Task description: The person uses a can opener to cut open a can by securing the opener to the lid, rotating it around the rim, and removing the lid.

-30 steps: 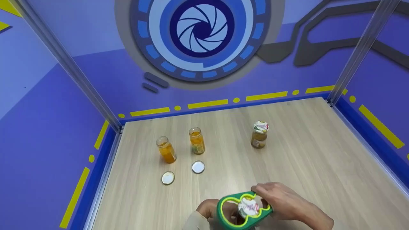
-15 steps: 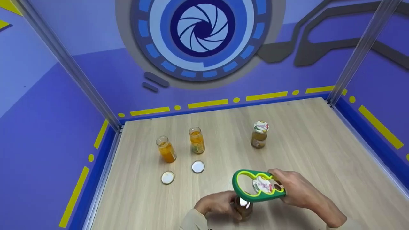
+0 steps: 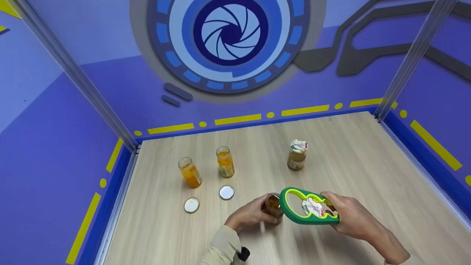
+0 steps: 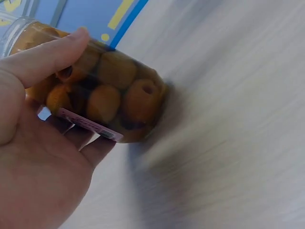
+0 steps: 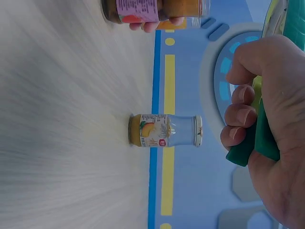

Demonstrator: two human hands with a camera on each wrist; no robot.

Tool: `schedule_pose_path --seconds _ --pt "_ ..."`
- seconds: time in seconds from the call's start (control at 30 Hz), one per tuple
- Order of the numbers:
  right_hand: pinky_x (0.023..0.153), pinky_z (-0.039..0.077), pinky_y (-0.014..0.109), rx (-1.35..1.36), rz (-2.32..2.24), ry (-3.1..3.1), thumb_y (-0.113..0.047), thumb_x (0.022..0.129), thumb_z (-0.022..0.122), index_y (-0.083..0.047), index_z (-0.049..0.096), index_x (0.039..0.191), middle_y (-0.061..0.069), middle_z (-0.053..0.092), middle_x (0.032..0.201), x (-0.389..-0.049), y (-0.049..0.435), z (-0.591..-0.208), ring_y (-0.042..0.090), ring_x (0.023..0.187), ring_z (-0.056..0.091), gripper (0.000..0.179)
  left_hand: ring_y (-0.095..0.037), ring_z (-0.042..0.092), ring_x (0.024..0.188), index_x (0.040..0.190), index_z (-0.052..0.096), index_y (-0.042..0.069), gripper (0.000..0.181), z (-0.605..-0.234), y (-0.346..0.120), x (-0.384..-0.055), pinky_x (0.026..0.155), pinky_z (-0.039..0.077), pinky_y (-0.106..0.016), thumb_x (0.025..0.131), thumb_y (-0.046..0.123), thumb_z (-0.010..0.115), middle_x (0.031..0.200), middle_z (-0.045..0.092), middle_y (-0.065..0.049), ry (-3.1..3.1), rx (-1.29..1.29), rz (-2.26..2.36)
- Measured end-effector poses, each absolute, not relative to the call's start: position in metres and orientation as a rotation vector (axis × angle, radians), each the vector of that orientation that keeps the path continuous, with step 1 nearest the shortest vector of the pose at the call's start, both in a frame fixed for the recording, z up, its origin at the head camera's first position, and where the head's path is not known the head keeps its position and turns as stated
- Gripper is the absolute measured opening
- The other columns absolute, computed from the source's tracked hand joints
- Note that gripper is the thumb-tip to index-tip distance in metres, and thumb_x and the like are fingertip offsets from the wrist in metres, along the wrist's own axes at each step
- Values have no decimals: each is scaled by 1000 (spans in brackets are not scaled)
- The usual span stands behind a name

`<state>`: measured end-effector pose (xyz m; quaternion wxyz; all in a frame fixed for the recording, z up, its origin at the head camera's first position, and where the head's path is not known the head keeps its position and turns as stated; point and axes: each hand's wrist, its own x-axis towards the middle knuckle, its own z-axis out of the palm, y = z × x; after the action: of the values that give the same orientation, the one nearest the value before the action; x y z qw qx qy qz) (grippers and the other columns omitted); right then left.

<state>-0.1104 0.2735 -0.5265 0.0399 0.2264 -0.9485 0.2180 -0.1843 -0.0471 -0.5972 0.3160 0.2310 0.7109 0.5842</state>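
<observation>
Glass jar (image 4: 108,88) sits in left hand (image 3: 250,214), green opener (image 3: 311,219) in right hand (image 3: 354,218).

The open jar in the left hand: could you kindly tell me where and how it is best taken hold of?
I would grip the open jar around its round glass body, below the uncovered mouth, from its left, as the left hand does; the green jar opener is close by its right side in the head view.
</observation>
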Motion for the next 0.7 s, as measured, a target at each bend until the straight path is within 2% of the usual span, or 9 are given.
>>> schedule_pose_path --seconds 0.23,0.37,0.53,0.7 --pt "77 57 39 592 692 -2974 -9 74 89 -9 59 130 -3 67 104 -109 278 -524 9 85 60 64 -13 47 136 150 50 26 74 -598 -45 -199 121 26 -46 87 6 82 139 58 8 1956 561 1579" --pt "76 56 38 566 690 -2963 -9 74 88 -10 59 129 -4 67 103 -109 281 -524 9 85 59 62 -18 46 138 154 46 20 77 -598 -42 -209 121 26 -47 87 11 83 143 57 2 2043 525 1590" --pt "74 56 37 562 683 -2928 -7 71 89 -10 60 127 -5 66 101 -108 285 -525 8 83 59 63 -24 46 140 157 41 18 81 -597 -37 -224 120 29 -50 89 24 84 146 55 -2 2201 440 1552" --pt "73 56 36 577 682 -2891 -5 69 90 -10 60 127 -5 67 100 -108 290 -526 8 83 59 65 -28 47 138 158 38 14 83 -598 -34 -241 119 31 -52 89 26 83 146 55 -8 2296 340 1579"
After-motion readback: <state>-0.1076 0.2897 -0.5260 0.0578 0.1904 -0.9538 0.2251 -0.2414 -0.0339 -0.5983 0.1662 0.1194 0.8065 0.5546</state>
